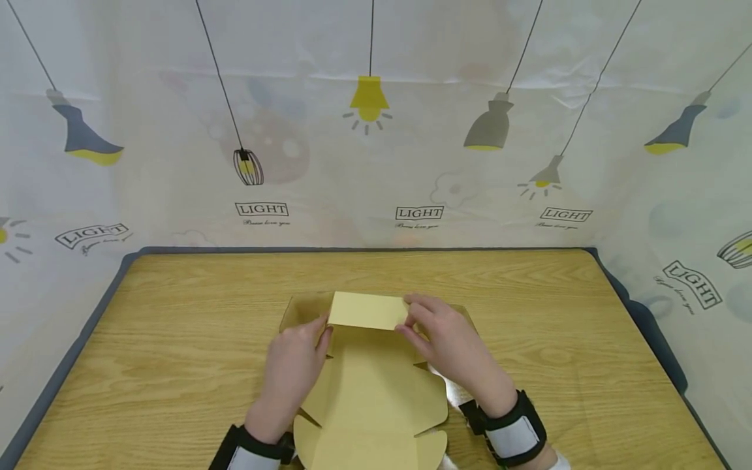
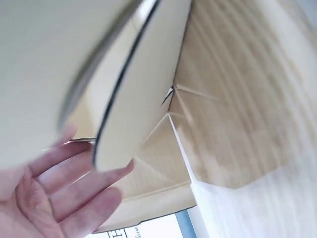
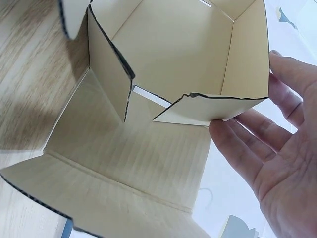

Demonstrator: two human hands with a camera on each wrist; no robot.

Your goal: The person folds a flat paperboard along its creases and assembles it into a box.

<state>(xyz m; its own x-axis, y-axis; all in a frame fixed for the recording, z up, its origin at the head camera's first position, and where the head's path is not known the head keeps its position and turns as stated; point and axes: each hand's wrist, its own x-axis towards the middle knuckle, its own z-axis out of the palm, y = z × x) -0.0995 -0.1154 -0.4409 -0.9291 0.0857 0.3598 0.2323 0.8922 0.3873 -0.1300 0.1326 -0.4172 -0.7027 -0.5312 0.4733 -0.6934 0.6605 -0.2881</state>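
An unfolded brown cardboard box (image 1: 382, 398) lies on the table, its side flaps and slots spread. At the far end a narrow end panel (image 1: 367, 311) stands folded up between the two hands. My left hand (image 1: 296, 359) pinches its left corner; in the left wrist view the fingers (image 2: 81, 186) reach round a rounded flap (image 2: 131, 104). At the right corner my right hand (image 1: 449, 336) holds the panel between thumb and fingers. In the right wrist view a folded end flap (image 3: 210, 108) lies against the right fingertips (image 3: 218, 130).
The wooden table (image 1: 194, 313) extends on both sides of the cardboard. Behind it hangs a pale cloth (image 1: 329, 176) printed with lamps. Something shiny and clear (image 1: 455, 390) shows beneath the box's right edge. Both wrists wear black straps (image 1: 517, 431).
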